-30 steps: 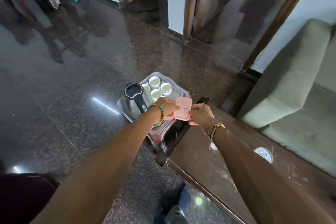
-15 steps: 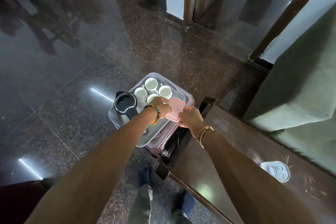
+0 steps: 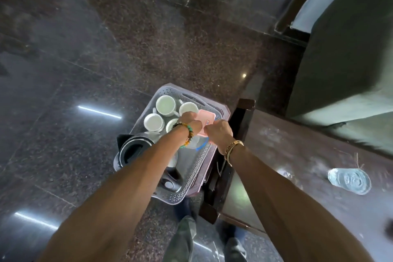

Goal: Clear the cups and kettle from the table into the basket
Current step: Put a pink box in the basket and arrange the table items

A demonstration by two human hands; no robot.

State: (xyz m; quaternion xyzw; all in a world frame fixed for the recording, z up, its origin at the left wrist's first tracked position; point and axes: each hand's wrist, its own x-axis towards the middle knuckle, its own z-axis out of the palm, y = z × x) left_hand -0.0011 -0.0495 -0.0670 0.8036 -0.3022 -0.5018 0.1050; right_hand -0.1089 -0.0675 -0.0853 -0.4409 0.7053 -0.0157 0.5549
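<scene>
A grey perforated basket (image 3: 170, 90) sits on a low pink stool beside the dark table (image 3: 297, 155). Several white cups (image 3: 165, 105) stand in its far half. A steel kettle (image 3: 133, 151) with a black lid and handle fills its near left part. Both hands hold a flat pink box (image 3: 206, 116) over the basket's right side. My left hand (image 3: 190, 122) grips the box's left edge, and my right hand (image 3: 219, 132) grips its near right edge. Part of the box is hidden by my fingers.
A clear glass (image 3: 348, 181) stands on the table to the right. A grey-green sofa (image 3: 344, 66) lies beyond the table. Dark polished stone floor (image 3: 85, 59) spreads to the left and ahead. My legs and shoes (image 3: 187, 238) show below the basket.
The view has tilted further down and closed in. Both hands with the pink box have moved over the basket's right side, just above the cups.
</scene>
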